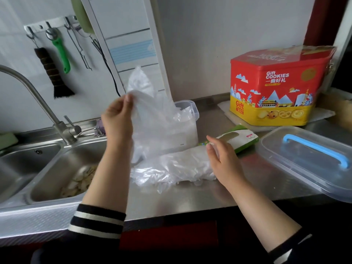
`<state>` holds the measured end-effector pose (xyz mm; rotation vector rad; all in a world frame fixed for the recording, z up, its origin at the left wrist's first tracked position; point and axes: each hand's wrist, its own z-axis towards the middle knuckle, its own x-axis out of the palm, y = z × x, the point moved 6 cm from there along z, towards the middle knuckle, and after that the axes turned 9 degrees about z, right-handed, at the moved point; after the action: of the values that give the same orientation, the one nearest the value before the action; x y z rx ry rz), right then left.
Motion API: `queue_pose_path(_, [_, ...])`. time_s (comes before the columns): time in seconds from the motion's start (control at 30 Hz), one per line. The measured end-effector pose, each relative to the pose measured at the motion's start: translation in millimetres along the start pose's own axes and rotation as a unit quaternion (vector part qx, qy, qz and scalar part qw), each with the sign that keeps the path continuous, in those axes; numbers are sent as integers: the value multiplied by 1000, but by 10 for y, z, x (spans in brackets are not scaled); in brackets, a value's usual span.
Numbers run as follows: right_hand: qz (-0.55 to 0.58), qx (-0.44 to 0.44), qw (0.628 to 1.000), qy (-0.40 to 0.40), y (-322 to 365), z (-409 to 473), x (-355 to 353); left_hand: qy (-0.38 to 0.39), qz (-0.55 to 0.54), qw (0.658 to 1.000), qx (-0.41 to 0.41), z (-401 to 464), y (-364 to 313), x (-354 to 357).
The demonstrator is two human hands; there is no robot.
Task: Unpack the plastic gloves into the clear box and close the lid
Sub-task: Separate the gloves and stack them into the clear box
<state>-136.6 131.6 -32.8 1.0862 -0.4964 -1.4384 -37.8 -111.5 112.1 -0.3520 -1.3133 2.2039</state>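
Note:
My left hand (118,117) pinches a thin clear plastic glove (144,103) and holds it up in front of the white translucent box (188,128), which stands open on the steel counter with crumpled plastic at its mouth. A flat pile of clear plastic gloves (171,168) lies on the counter in front of the box. On the pile's right end rests my right hand (221,159), fingers fairly straight. Beside that hand lies the green and white glove packet (236,140). A clear lid with a blue handle (312,159) lies at the right.
A double steel sink (57,168) with a tap (38,100) fills the left; its right basin holds food scraps. A red and yellow cookie tin (276,86) stands at the back right. A brush, peeler and other tools hang on wall hooks (53,60).

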Motion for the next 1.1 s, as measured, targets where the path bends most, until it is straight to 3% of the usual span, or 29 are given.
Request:
queue_pose_path(0.2, [0, -12, 1000, -13, 15, -18, -15, -8, 54, 991, 124, 590, -592, -37])
queue_pose_path(0.33, [-10, -22, 1000, -18, 24, 8, -5, 46, 192, 966, 166, 762, -414, 361])
queue_pose_path(0.4, [-17, -30, 999, -21, 38, 6, 5, 79, 264, 939, 205, 751, -220, 546])
queue_pose_path(0.5, [-28, -35, 999, -26, 29, 19, 21, 103, 425, 848, 299, 694, 24, 839])
queue_pose_path(0.67, [-44, -24, 998, -24, 13, 45, 40, 225, 543, 783, 203, 647, 483, 1223])
queue_pose_path(0.87, [-45, -28, 998, -27, 19, 51, 30, 346, 644, 667, 142, 534, 876, 1306])
queue_pose_path(0.97, [-48, -31, 998, -27, 31, 42, 29, 441, 602, 662, 70, 498, 982, 1244])
queue_pose_path(1.03, [-52, -36, 998, -29, 41, 40, 31, 534, 541, 647, -56, 384, 1034, 1190])
queue_pose_path(1.1, [-53, -40, 997, -32, 51, 33, 34, 575, 508, 628, -133, 291, 1065, 1156])
